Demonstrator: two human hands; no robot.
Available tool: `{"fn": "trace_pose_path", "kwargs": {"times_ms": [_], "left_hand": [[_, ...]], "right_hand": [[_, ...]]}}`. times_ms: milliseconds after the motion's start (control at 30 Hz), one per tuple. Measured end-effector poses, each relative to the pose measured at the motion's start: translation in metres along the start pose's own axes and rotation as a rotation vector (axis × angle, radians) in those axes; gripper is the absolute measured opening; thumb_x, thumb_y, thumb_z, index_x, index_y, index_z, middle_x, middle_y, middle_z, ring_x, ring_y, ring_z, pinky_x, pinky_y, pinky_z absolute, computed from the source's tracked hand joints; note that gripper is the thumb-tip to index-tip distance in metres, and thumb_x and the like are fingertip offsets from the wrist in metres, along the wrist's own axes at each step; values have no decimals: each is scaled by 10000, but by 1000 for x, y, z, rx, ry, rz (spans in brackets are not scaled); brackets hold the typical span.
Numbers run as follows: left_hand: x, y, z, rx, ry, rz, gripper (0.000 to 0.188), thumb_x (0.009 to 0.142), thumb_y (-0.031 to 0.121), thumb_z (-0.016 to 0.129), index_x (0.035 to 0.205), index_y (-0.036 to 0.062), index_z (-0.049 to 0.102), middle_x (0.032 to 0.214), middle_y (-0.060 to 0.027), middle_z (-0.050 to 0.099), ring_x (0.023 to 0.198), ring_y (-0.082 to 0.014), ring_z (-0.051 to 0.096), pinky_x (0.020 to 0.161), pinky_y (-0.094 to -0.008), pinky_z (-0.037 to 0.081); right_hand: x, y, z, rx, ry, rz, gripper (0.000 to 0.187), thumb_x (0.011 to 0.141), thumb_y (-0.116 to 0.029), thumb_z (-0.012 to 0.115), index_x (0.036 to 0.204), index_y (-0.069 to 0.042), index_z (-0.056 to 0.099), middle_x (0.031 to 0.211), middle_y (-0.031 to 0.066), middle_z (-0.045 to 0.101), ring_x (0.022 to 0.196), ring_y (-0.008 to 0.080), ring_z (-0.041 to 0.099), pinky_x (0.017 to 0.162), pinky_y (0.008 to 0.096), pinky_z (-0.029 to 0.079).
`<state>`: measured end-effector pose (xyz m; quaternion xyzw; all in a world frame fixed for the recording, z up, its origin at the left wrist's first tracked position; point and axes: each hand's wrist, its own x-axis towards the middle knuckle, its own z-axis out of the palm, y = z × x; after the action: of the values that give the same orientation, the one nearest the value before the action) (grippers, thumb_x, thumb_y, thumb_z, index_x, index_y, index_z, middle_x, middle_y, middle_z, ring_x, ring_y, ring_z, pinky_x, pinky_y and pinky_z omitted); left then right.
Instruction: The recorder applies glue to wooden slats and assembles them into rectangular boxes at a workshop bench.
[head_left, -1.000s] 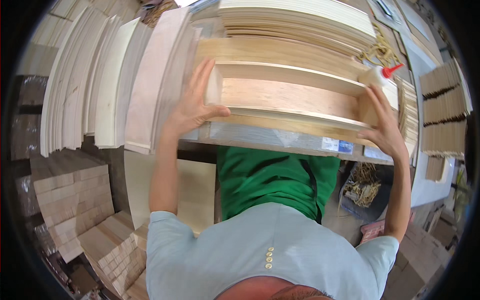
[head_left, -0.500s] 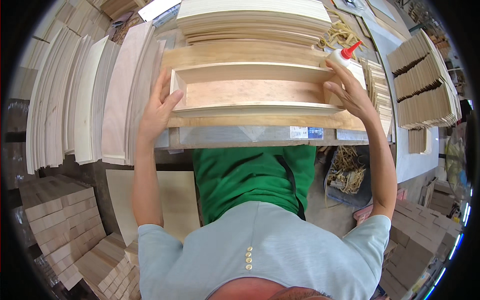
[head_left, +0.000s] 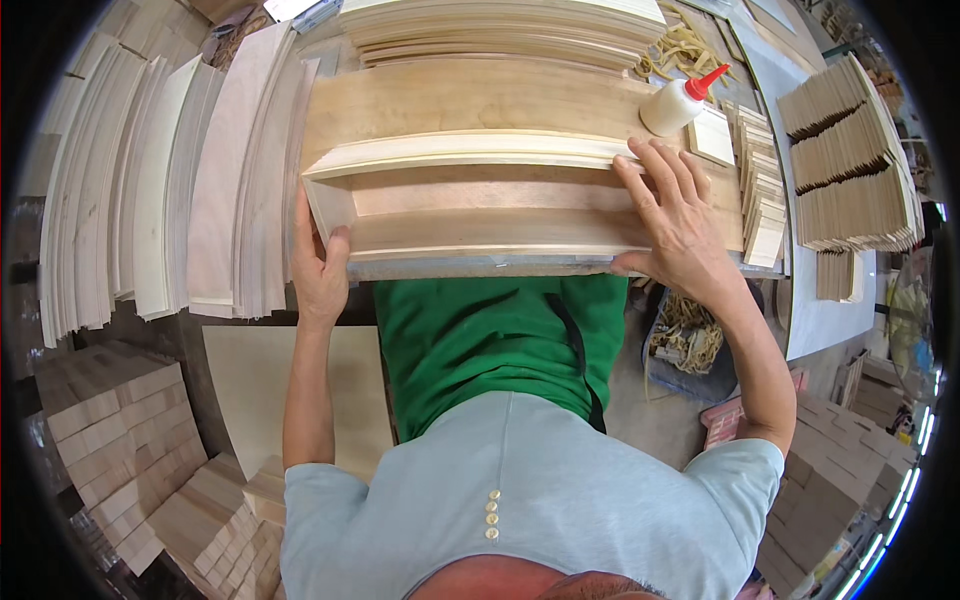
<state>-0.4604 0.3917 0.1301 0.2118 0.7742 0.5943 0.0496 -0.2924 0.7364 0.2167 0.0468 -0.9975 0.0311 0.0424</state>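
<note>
Wooden box (head_left: 490,192) at the bench's (head_left: 420,268) near edge, looks tipped toward the person. Left hand (head_left: 320,285) pinches its left end; right hand (head_left: 680,225) spans the other, fingers spread. Base, long sides, left end in place; top open. Right end hidden; can't tell if joints are fixed.

A: Head view, where are the hands?
B: Left hand (head_left: 322,280), left of centre, grips left end of wooden box (head_left: 480,232). Right hand (head_left: 680,225), right of centre, spans its right end.
A: Nearby?
B: Red-tipped white bottle (head_left: 668,108), upper right. Boards (head_left: 235,180) upper left.
</note>
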Motion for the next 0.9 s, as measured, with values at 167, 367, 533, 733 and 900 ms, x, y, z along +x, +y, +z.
{"fn": "trace_pose_path", "kwargs": {"times_ms": [167,367,533,733,900], "left_hand": [[4,-2,-8,-13,46,8,632,882,28,473,1451,-49,210,1477,-180,308,1350,-234,324,1099,-330,268],[29,-8,13,-182,26,-164,572,933,166,569,1412,-32,326,1347,-167,476,1209,-212,481,1008,-325,397],[-51,14,22,177,594,214,722,859,306,675,1359,-49,294,1295,-243,383,1210,-360,403,1010,-428,355],[-202,46,1,-27,234,123,312,751,145,782,936,37,556,879,-82,579,826,-246,582,761,-336,471],[-250,68,-11,-128,429,-143,604,794,259,756,1249,17,442,1103,-116,564,990,-203,585,810,-317,493]], "right_hand": [[20,6,0,81,0,-89,1038,547,-279,843,1431,-109,325,1425,147,356,1310,343,338,1100,484,243],[54,86,33,286,-98,150,447,851,-141,628,1284,-73,538,1058,149,643,909,271,639,814,347,484],[56,99,44,348,-35,-70,244,887,-61,563,1120,-13,615,943,111,611,897,194,575,796,314,452],[60,-28,-37,409,-223,-137,272,853,4,569,1117,-7,633,924,114,654,880,173,602,772,284,457],[88,-179,-9,531,-255,-412,388,815,6,549,1201,33,566,922,204,671,869,202,658,751,315,497]]}}
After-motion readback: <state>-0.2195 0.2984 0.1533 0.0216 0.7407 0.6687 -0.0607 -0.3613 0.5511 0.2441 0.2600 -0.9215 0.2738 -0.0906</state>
